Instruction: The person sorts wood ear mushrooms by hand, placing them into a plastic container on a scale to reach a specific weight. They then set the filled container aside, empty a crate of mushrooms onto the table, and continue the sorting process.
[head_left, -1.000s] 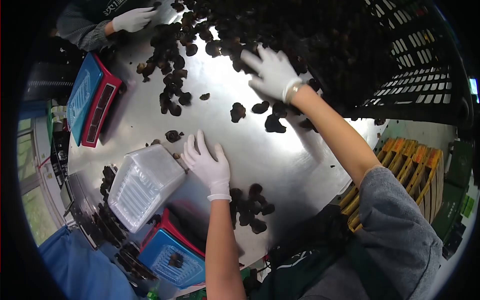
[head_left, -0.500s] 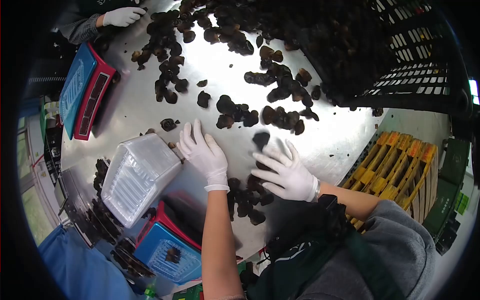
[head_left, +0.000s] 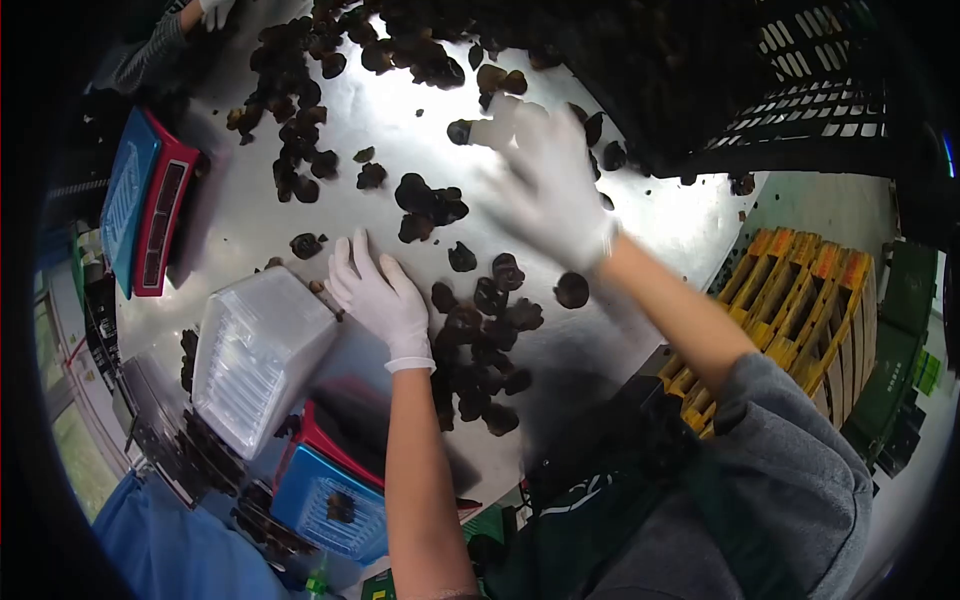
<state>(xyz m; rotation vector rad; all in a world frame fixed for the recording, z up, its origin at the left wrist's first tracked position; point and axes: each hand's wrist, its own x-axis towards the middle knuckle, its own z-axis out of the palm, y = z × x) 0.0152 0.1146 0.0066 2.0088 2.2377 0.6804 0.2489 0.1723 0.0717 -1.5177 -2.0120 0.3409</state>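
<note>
In a white glove, my left hand (head_left: 377, 305) lies on the metal table with its fingers stretched out and nothing in them. A heap of dark pieces that look like wood ear mushrooms (head_left: 485, 345) lies just to its right. My right hand (head_left: 548, 185), also gloved, is reached forward over more of these mushrooms at the table's middle right. Motion smears its fingers, and I cannot tell whether they hold any. A small cluster of mushrooms (head_left: 428, 208) sits between the two hands. Left of my left hand stands a stack of clear plastic trays (head_left: 262, 340).
A blue-topped red scale (head_left: 335, 500) with a mushroom piece on it stands near my left forearm; another scale (head_left: 150, 205) is farther left. A black slatted crate (head_left: 800, 130) fills the back right. Yellow pallets (head_left: 770, 330) stand right. Another person's gloved hand (head_left: 215, 12) is at top left.
My right hand has swung forward, away from me, to the mushrooms farther up. More mushrooms now lie in the near heap. My left hand stays flat beside the trays.
</note>
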